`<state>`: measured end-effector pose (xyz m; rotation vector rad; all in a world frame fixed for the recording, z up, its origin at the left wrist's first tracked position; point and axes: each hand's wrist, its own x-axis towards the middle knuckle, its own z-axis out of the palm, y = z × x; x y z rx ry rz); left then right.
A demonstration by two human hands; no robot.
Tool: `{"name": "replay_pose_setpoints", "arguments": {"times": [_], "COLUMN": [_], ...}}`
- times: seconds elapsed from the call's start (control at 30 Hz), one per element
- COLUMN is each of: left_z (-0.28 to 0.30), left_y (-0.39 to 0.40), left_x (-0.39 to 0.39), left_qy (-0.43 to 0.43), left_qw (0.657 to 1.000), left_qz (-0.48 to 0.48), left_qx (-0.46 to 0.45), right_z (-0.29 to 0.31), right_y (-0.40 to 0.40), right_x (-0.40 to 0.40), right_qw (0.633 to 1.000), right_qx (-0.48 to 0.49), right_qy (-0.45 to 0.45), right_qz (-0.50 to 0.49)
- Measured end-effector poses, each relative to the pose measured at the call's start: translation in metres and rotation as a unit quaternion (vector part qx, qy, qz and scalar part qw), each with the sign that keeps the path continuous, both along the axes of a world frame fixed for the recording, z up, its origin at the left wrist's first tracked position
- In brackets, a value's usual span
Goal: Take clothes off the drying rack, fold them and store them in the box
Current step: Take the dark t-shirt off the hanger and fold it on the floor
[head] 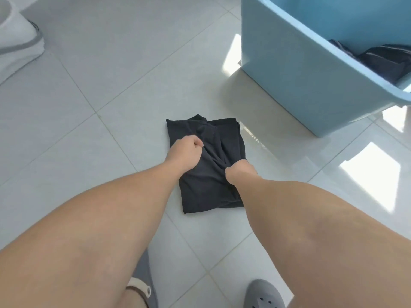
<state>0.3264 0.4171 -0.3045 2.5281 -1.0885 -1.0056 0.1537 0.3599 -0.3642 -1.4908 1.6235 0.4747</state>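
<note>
Folding step, nearly complete: the black garment lies on the floor. Left hand and right hand, fingers clamped on fabric. Next: lift into the blue box (dark clothes already inside).

Under me the floor is laid with large pale grey-white tiles, glossy, with thin lighter grout lines running on the diagonal across my view. Hard bright patches of sunlight lie on the tiles to my right, and a smaller one sits further off. In the far left corner a white object with a grey edge rests on the floor; what it is I cannot tell. My grey perforated clog stands at the bottom edge.
</note>
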Motion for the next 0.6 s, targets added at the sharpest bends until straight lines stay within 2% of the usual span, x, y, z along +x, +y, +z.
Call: {"name": "replay_pose_setpoints", "arguments": {"times": [0.1, 0.2, 0.37, 0.47, 0.6], "left_z": [-0.014, -0.034, -0.065, -0.073, -0.073], "left_y": [-0.041, -0.074, -0.098, -0.109, -0.125], "left_x": [0.005, 0.008, 0.017, 0.025, 0.034], "left_qy": [0.005, -0.047, -0.13, -0.185, -0.067], "left_qw": [0.999, 0.991, 0.941, 0.924, 0.96], "left_qz": [-0.014, -0.124, -0.295, -0.329, -0.263], "left_qx": [-0.046, 0.001, 0.098, 0.056, -0.063], "right_z": [-0.011, -0.022, -0.024, -0.019, -0.023], "right_y": [0.002, 0.004, 0.005, 0.004, 0.01], "right_x": [-0.013, -0.021, -0.032, -0.037, -0.04], "right_qw": [1.0, 0.998, 0.995, 0.991, 0.976], "right_qx": [0.01, 0.034, 0.078, 0.083, 0.052], "right_qy": [-0.02, -0.046, -0.062, -0.1, -0.182], "right_qz": [-0.001, 0.006, 0.01, 0.014, -0.11]}}
